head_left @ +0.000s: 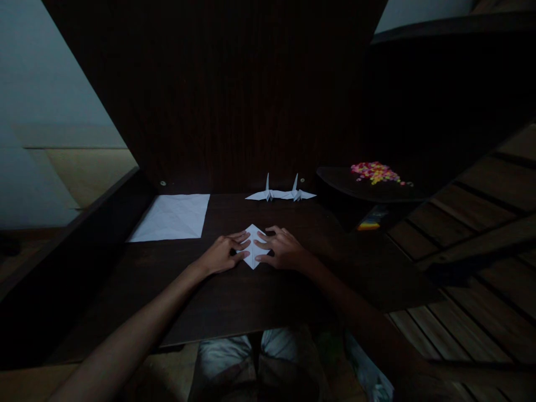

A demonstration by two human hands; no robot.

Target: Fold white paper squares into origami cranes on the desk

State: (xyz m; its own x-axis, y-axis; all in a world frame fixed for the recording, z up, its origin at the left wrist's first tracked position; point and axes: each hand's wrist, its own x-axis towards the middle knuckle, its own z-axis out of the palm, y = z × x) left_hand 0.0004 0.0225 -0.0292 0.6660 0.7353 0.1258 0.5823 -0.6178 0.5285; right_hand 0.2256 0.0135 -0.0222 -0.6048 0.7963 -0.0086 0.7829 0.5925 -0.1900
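On the dark wooden desk a white folded paper [253, 260] lies in a diamond shape, one point toward me and a crease down its middle. My left hand [226, 252] rests on its left side with the fingers stretched out flat. From the right, my right hand [285, 248] lays its spread fingers on the other half. Both hands press on the paper rather than grip it, and they cover its side corners. Two white paper cranes [268, 194] stand behind it, near the back panel.
A creased white sheet [171, 218] lies at the back left of the desk [201, 312], by the low side wall [75, 245]. At the right, a rounded shelf [339, 181] bears a heap of small pink and yellow pieces [377, 172]. Something yellow and red [368, 225] shows beneath it.
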